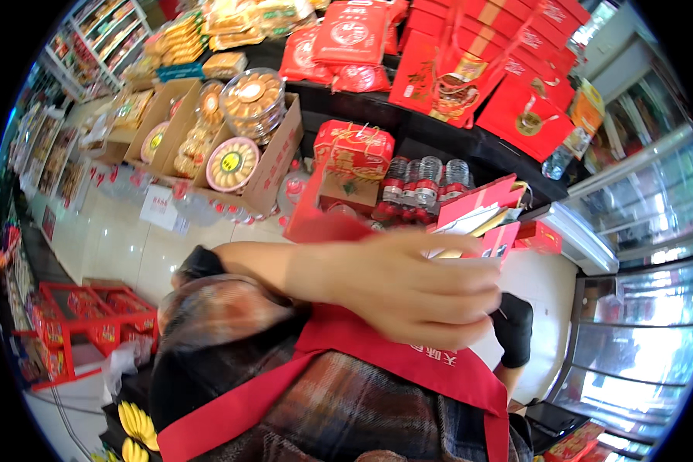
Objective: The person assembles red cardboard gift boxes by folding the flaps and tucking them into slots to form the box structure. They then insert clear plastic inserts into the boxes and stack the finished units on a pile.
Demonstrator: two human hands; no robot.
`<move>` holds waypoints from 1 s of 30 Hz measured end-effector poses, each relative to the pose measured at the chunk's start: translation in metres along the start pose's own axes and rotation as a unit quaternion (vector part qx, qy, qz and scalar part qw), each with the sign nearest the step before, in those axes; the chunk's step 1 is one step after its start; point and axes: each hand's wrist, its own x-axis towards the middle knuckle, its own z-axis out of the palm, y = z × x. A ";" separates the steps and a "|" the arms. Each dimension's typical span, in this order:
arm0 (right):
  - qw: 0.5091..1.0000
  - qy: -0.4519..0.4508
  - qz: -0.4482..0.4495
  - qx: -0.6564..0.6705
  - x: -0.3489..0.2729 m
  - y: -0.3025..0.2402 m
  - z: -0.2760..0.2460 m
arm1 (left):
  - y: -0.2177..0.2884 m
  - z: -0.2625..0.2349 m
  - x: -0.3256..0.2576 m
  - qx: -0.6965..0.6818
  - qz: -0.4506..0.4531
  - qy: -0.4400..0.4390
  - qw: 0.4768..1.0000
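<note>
My left hand (404,285) reaches across my front from the left, back of the hand toward me. It is smeared by motion, and whether its fingers hold anything is unclear. Just beyond the fingertips is a red paper bag (504,239) with white and yellowish papers or packets sticking out of its top. A black sleeve cuff (513,331) and a bit of bare skin below it show on my right side; my right hand is not visible. I wear a red apron (416,369) over a plaid shirt.
Ahead stands a black-draped display table (362,104) with red gift bags (523,115) and red packets (350,35). Beneath are bottled drinks (423,185) and a red gift box (354,158). Cardboard boxes (281,154) of pastries stand left, a red rack (92,331) lower left, glass-door coolers (631,331) right.
</note>
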 end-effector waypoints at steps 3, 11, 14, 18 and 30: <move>0.999 -0.032 -0.021 -0.024 -0.015 -0.004 -0.015 | -0.039 -0.095 -0.023 0.140 -0.261 0.154 0.943; 0.994 -0.031 0.096 0.035 -0.040 0.015 -0.075 | -0.114 -0.041 -0.178 -0.272 -0.510 -0.208 0.789; 0.988 -0.019 0.144 0.056 -0.048 0.011 -0.085 | -0.112 -0.009 -0.170 -0.334 -0.557 -0.223 0.727; 0.988 -0.065 0.131 0.045 -0.055 0.002 -0.090 | -0.087 -0.001 -0.134 -0.151 -0.570 -0.271 0.761; 0.994 0.002 0.083 -0.070 -0.057 -0.060 -0.145 | -0.071 0.040 -0.157 -0.056 -0.429 -0.267 0.861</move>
